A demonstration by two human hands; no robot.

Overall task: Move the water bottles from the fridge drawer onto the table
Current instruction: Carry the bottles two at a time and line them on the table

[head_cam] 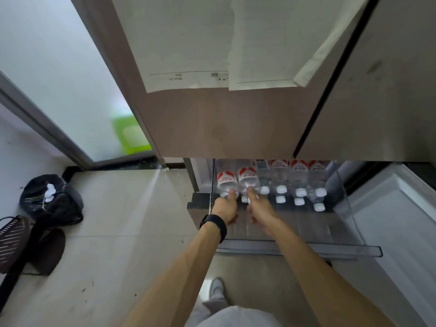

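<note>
1. At the bottom centre of the frame, light trousers (236, 317) and a pale shoe (217, 289) stand on the tiled floor (118, 232).
2. Two bare forearms run up from the bottom edge toward the middle of the frame. The left wrist wears a black wristband (213, 226).
3. At the left edge lie a brown slatted basket (11, 241) and a dark slipper (49, 251). A tied black rubbish bag (52, 199) sits just above them in the frame.
4. The clear fridge drawer (306, 250) is pulled out at lower centre-right, its front rim just below the wrists in the frame.
5. The left hand (225, 208) grips the neck end of the leftmost water bottle (226, 181), which lies on its side in the drawer. The thumb lies over the bottle's shoulder.
6. The right hand (262, 211) holds the second water bottle (247, 179) the same way, beside the first. The two bottles touch.
7. To the right in the drawer, four more water bottles (298, 180) lie side by side with red-and-white labels, their white caps pointing toward the camera. Further white caps (299, 201) show just below them.
8. At the right edge a white inner door panel (389, 208) stands open.
9. The brown fridge door (212, 126) fills the upper centre and carries two paper sheets (188, 55).
10. At upper left is a frosted glass door (59, 79), with a blurred green shape (129, 135) behind it.
</note>
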